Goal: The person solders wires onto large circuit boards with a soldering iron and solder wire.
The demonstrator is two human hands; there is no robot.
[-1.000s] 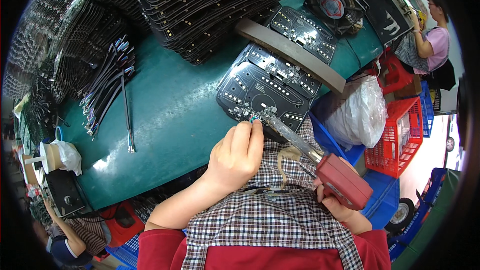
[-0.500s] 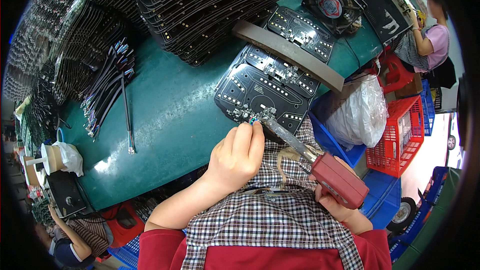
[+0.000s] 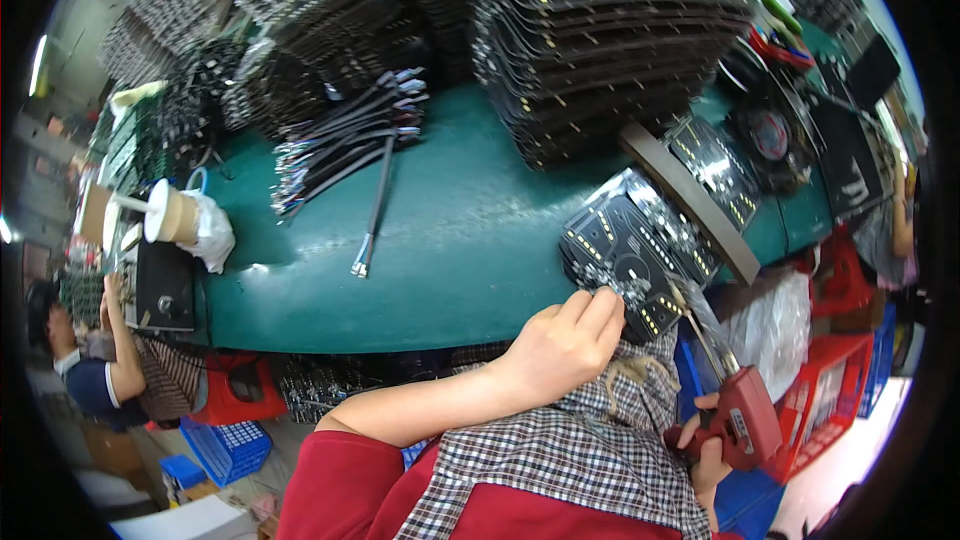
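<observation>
A black circuit board (image 3: 632, 248) with rows of small pale components lies atop other boards at the table's front edge. My left hand (image 3: 568, 342) is closed in a pinch at the board's near edge; its own fingers hide whatever is between the tips. My right hand (image 3: 708, 452) grips the handle of a red soldering gun (image 3: 748, 420). The gun's metal barrel points up and left, its tip over the board's right side, apart from my left fingers. Across the boards lies a brown bar (image 3: 690, 202), with another board (image 3: 715, 168) showing beyond it.
Tall stacks of boards (image 3: 610, 50) rise at the back. A bundle of black cables (image 3: 350, 135) rests on the green table (image 3: 450, 270), with one cable (image 3: 377, 202) apart. A small fan (image 3: 770, 135) stands far right. Red crates (image 3: 825, 400) are at right; a person (image 3: 95, 370) sits at left.
The view has swung left, so the table appears farther right. The soldering gun's tip has moved right, away from my left fingertips. Coloured wire ends seen at those fingertips are now hidden.
</observation>
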